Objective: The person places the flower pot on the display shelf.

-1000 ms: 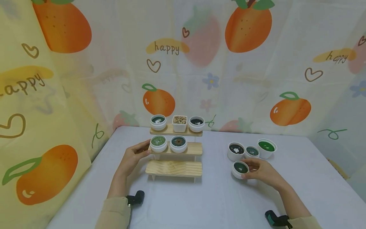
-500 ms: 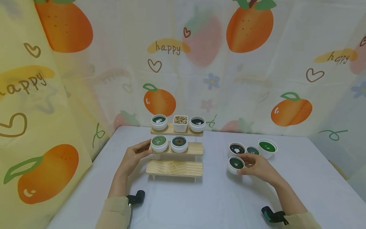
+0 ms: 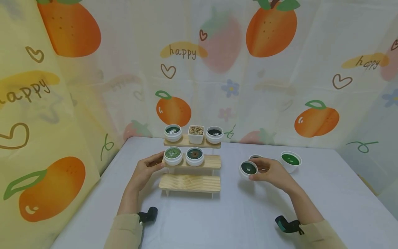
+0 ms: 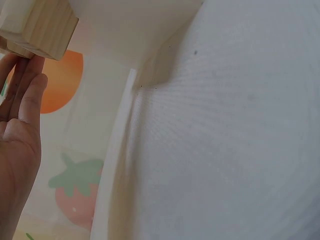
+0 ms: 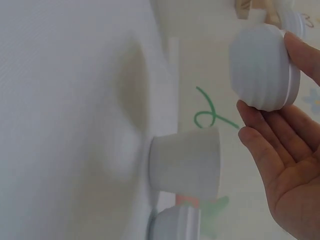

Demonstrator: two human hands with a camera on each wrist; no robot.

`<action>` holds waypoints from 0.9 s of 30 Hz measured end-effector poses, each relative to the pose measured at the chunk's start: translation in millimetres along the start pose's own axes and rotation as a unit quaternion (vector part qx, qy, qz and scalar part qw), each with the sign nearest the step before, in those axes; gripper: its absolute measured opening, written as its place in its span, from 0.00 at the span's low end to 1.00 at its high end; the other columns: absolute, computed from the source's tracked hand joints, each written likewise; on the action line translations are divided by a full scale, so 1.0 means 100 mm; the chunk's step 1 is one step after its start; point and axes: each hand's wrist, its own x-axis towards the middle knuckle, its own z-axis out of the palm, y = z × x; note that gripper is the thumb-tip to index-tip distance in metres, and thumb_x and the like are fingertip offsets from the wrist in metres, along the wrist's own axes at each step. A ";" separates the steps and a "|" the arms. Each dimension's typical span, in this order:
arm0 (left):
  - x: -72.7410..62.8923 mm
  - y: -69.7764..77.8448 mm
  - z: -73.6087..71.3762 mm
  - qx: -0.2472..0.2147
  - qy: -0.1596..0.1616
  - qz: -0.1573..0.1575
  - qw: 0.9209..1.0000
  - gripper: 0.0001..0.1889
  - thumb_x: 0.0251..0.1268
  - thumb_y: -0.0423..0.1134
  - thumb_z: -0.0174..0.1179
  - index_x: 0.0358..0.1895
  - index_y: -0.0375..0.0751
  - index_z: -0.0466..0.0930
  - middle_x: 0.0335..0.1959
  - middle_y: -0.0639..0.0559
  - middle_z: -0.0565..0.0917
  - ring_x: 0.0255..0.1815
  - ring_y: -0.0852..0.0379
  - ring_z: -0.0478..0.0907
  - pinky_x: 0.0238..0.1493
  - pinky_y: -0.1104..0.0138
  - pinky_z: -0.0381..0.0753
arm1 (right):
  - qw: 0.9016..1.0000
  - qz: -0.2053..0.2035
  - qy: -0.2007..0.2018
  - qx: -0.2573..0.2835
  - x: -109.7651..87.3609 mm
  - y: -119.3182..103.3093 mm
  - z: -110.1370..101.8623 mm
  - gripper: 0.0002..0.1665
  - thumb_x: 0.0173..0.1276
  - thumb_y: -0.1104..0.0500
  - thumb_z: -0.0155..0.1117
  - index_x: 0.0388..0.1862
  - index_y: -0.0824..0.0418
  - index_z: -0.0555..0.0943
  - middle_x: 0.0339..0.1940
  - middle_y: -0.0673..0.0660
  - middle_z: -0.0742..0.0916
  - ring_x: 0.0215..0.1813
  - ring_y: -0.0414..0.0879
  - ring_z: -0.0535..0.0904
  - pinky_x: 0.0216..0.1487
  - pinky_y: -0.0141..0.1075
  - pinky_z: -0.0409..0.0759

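In the head view my right hand [image 3: 273, 174] pinches a small round white bowl [image 3: 248, 169] with dark green filling, thumb in front and fingers behind. The right wrist view shows this bowl [image 5: 257, 70] raised off the tabletop, above a white cup [image 5: 185, 162]. My left hand [image 3: 143, 173] grips the left end of the middle shelf [image 3: 212, 162] of a three-step wooden stand; its fingertips meet the wood end [image 4: 57, 37] in the left wrist view. Two bowls, one speckled green [image 3: 172, 154] and one teal with a brown centre [image 3: 195, 155], sit on that shelf.
On the top shelf [image 3: 199, 145] stand a green-filled bowl [image 3: 173, 133], a square cup of grains [image 3: 196, 134] and a dark-filled bowl [image 3: 214, 135]. The low front shelf [image 3: 189, 183] is bare wood. A bright green bowl [image 3: 290, 162] stands right; a cup [image 3: 255, 157] is mostly hidden behind my right hand.
My right hand has lifted the dark green bowl off the table and carried it left and up in the head view, now covering the cups behind. The left hand stays put.
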 end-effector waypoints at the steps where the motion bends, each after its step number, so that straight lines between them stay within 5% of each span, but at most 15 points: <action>1: 0.00 0.00 0.00 -0.001 0.000 -0.001 1.000 0.30 0.64 0.39 0.66 0.69 0.38 0.71 0.69 0.37 0.74 0.53 0.78 0.78 0.55 0.82 0.76 | 1.000 0.003 0.002 0.002 0.01 -0.02 0.01 0.36 0.54 0.48 0.78 0.62 0.55 0.79 0.61 0.58 0.85 0.58 0.53 0.82 0.61 0.48 0.81; 27: -0.01 0.02 0.00 0.009 0.001 -0.007 1.000 0.30 0.64 0.41 0.66 0.69 0.40 0.72 0.69 0.40 0.75 0.53 0.78 0.77 0.55 0.82 0.75 | 0.997 -0.045 0.001 0.067 0.44 -0.56 0.31 0.36 0.53 0.54 0.79 0.62 0.60 0.79 0.58 0.60 0.86 0.55 0.51 0.82 0.63 0.49 0.79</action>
